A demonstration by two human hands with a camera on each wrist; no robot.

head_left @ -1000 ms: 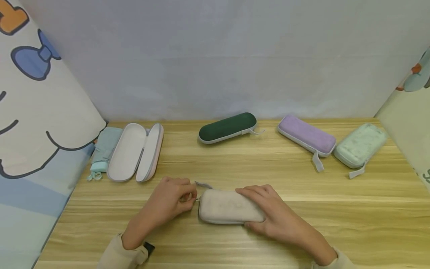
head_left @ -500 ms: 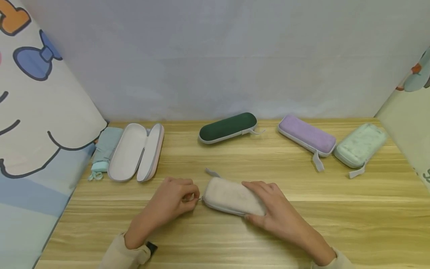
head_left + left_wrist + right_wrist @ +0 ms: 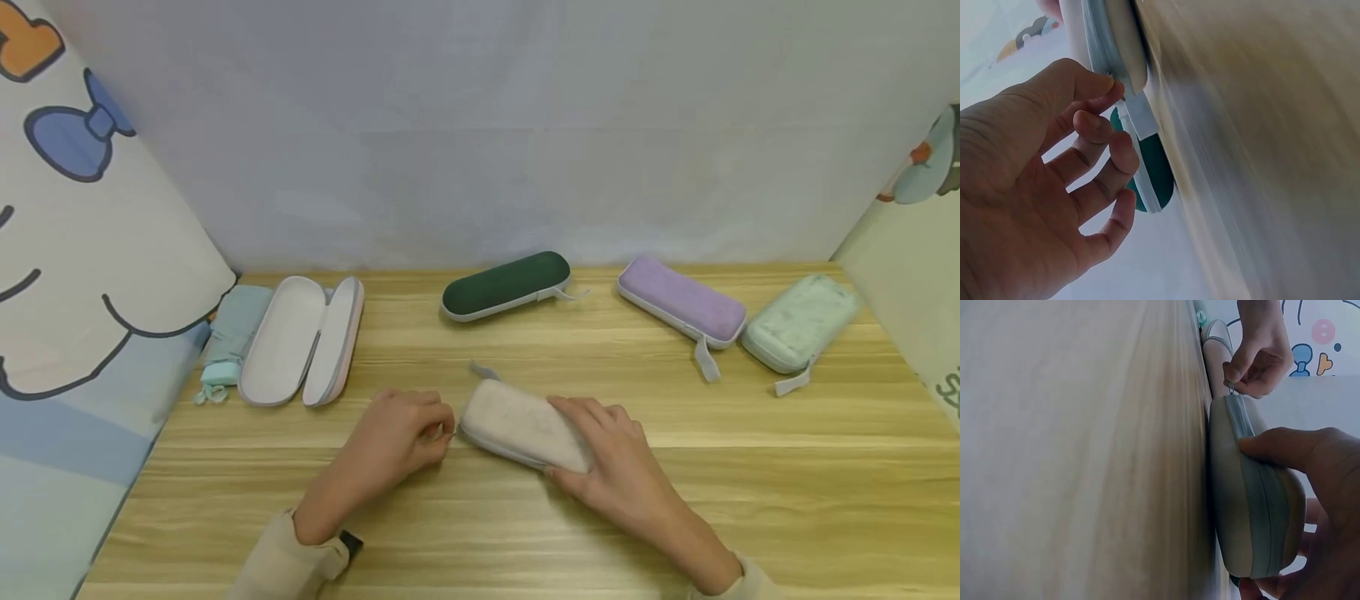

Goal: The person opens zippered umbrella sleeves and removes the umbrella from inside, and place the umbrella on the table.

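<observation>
A beige zippered case (image 3: 521, 423) with a grey fabric strap (image 3: 486, 372) lies slantwise on the wooden table. My right hand (image 3: 618, 454) grips its right end, the thumb along the near side and the fingers over the top. At the other end, my left hand (image 3: 408, 435) pinches the small metal zipper pull (image 3: 1231, 389) between thumb and forefinger. The right wrist view shows the grey zipper band (image 3: 1261, 506) running along the case's side, closed where I can see it. In the left wrist view the left hand's other fingers (image 3: 1100, 181) curl loosely.
At the back left an opened white case (image 3: 281, 346) lies beside a teal drawstring pouch (image 3: 238, 321). Along the back stand a dark green case (image 3: 506, 285), a purple case (image 3: 682, 298) and a mint case (image 3: 802, 323). Fabric walls (image 3: 525, 150) bound the table.
The beige case has turned, its left end swinging away from me and slightly right. Both hands have shifted a little to the right, keeping hold of the pull and the case.
</observation>
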